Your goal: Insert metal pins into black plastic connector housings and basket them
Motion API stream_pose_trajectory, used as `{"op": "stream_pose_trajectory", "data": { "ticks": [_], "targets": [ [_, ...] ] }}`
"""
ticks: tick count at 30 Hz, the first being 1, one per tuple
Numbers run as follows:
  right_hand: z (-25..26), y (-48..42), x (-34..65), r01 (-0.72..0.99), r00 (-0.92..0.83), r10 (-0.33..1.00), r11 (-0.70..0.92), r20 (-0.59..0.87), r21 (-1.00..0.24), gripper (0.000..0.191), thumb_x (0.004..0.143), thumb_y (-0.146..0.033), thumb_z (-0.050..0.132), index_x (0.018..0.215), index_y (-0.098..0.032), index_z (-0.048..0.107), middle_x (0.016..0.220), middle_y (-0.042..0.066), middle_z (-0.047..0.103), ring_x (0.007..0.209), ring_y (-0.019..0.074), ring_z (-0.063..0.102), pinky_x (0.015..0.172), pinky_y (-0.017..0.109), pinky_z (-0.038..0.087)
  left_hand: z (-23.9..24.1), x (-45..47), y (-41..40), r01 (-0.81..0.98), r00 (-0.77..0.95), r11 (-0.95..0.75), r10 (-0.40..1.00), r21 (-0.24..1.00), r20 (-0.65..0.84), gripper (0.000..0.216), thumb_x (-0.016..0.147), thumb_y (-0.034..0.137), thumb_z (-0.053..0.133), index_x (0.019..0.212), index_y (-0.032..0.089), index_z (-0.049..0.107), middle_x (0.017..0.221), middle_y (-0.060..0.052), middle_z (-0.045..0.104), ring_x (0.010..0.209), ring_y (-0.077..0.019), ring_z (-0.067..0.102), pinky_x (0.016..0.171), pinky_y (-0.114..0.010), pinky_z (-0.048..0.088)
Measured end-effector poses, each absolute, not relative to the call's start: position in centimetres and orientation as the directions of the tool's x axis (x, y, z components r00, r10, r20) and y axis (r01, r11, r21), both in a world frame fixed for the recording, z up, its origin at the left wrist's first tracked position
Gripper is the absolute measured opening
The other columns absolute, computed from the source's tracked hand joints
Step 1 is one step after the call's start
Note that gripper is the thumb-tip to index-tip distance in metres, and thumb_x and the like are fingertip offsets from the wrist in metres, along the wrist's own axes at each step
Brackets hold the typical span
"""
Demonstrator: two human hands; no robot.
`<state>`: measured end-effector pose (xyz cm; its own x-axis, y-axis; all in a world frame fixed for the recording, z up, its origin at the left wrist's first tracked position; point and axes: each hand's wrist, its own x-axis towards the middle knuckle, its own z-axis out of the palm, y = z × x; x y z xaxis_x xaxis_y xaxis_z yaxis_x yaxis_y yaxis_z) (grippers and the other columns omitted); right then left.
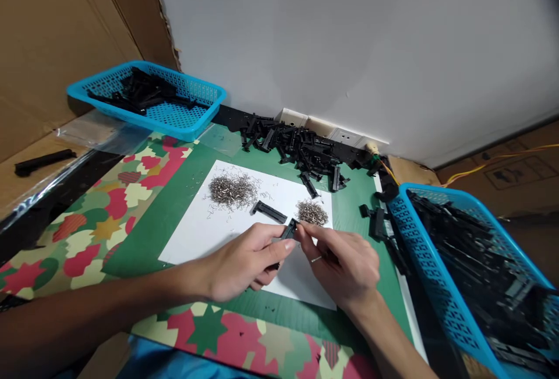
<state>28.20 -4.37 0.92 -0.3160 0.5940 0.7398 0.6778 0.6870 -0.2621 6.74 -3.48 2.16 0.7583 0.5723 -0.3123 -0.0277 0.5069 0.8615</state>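
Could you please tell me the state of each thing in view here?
left hand, closed on the held black part.
right hand, fingertips pinching that part's far end.
loose black part, lying flat on the white sheet.
left blue basket, partly filled.
right blue basket, heaped full.
metal clip heaps, two, loose on the sheet.

Sheet [205, 239] on the table [174, 210], between two baskets.
Left basket [192, 128] back-left, right basket [404, 219] front-right; on the sheet, a loose part [268, 211] between left pile [232, 188] and right pile [311, 212]; parts heap [301, 146] behind.
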Motion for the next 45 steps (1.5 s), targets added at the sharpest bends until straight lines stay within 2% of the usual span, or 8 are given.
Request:
{"op": "stream_pose_trajectory", "data": {
  "ticks": [7, 13, 20, 25, 29, 35, 41, 45],
  "targets": [
    [0.8, -4.6, 27.8, 0.69, -0.318, 0.571, 0.687, 0.757, -0.228, 0.015, 0.092, -0.003, 0.074, 0.099, -0.015, 0.069, 0.06, -0.006, 0.057, 0.047, 0.0089, 0.05, 0.05, 0.026, 0.043, 2.0, 6.7, -3.5, 0.052, 0.714, 0.39, 0.63, 0.919, -0.307, 0.043, 0.104, 0.061, 0.052, 0.104, 0.018, 0.053, 0.068, 0.008, 0.034, 0.054, -0.0088, 0.029, 0.047, -0.022, 0.022],
    [0.7, -4.5, 27.6, 0.682, -0.304, 0.621, 0.671, 0.722, -0.29, 0.01, 0.097, -0.007, 0.069, 0.103, -0.014, 0.071, 0.062, -0.004, 0.064, 0.045, 0.0089, 0.053, 0.047, 0.026, 0.041, 2.1, 6.6, -3.2, 0.004, 0.78, 0.508, 0.537, 0.862, -0.32, 0.038, 0.106, 0.057, 0.051, 0.108, 0.02, 0.048, 0.066, 0.01, 0.031, 0.052, -0.0074, 0.018, 0.046, -0.019, 0.016],
    [2.1, -4.3, 28.1, 0.545, -0.243, 0.839, 0.534, 0.488, -0.646, 0.011, 0.099, -0.02, 0.069, 0.105, -0.017, 0.078, 0.059, -0.005, 0.061, 0.043, 0.0066, 0.044, 0.043, 0.021, 0.035, 1.9, 6.4, -2.2, -0.021, 0.794, 0.612, 0.491, 0.791, -0.358, 0.046, 0.105, 0.064, 0.045, 0.097, 0.019, 0.054, 0.056, 0.01, 0.026, 0.045, -0.0077, 0.016, 0.041, -0.019, 0.012],
    [2.8, -4.2, 28.4, 0.486, -0.2, 0.877, 0.476, 0.437, -0.733, 0.017, 0.103, -0.024, 0.064, 0.111, -0.018, 0.077, 0.067, -0.003, 0.06, 0.052, 0.0096, 0.048, 0.048, 0.023, 0.038, 1.8, 6.5, -2.1, -0.113, 0.794, 0.658, 0.511, 0.745, -0.331, 0.046, 0.105, 0.062, 0.048, 0.084, 0.021, 0.047, 0.055, 0.009, 0.023, 0.044, -0.0076, 0.013, 0.038, -0.019, 0.009],
    [3.0, -3.5, 29.0, 0.539, -0.248, 0.834, 0.541, 0.492, -0.646, 0.028, 0.109, -0.018, 0.048, 0.123, -0.018, 0.073, 0.103, 0.009, 0.068, 0.087, 0.0169, 0.066, 0.073, 0.03, 0.055, 1.7, 6.5, -2.2, -0.115, 0.787, 0.673, 0.511, 0.731, -0.347, 0.044, 0.105, 0.062, 0.048, 0.087, 0.022, 0.046, 0.056, 0.009, 0.024, 0.044, -0.0079, 0.013, 0.038, -0.018, 0.008],
    [1.9, -3.0, 30.1, 0.766, -0.291, 0.632, 0.604, 0.718, -0.221, 0.031, 0.102, -0.008, 0.061, 0.128, -0.02, 0.072, 0.116, 0.012, 0.074, 0.104, 0.025, 0.074, 0.089, 0.039, 0.061, 1.5, 6.4, -2.6, -0.079, 0.804, 0.658, 0.486, 0.748, -0.342, 0.047, 0.104, 0.068, 0.045, 0.089, 0.023, 0.044, 0.056, 0.009, 0.024, 0.044, -0.0082, 0.014, 0.039, -0.018, 0.01],
    [2.2, -5.0, 27.2, 0.463, 0.162, 0.744, 0.523, 0.649, -0.716, 0.015, 0.105, -0.016, 0.061, 0.104, -0.02, 0.075, 0.095, 0.006, 0.08, 0.085, 0.0228, 0.08, 0.072, 0.035, 0.069, 2.1, 6.6, -2.9, -0.069, 0.84, 0.683, 0.433, 0.727, -0.328, 0.048, 0.104, 0.07, 0.043, 0.092, 0.024, 0.044, 0.057, 0.009, 0.021, 0.045, -0.0087, 0.013, 0.04, -0.019, 0.009],
    [2.2, -5.9, 24.8, 0.234, 0.28, 0.788, 0.497, 0.548, -0.835, 0.015, 0.107, -0.02, 0.059, 0.101, -0.016, 0.072, 0.093, 0.009, 0.079, 0.084, 0.025, 0.08, 0.071, 0.04, 0.071, 2.2, 6.7, -3.2, -0.07, 0.868, 0.7, 0.393, 0.71, -0.302, 0.046, 0.104, 0.069, 0.045, 0.094, 0.023, 0.046, 0.058, 0.009, 0.022, 0.045, -0.0085, 0.013, 0.041, -0.02, 0.011]
  ]
}}
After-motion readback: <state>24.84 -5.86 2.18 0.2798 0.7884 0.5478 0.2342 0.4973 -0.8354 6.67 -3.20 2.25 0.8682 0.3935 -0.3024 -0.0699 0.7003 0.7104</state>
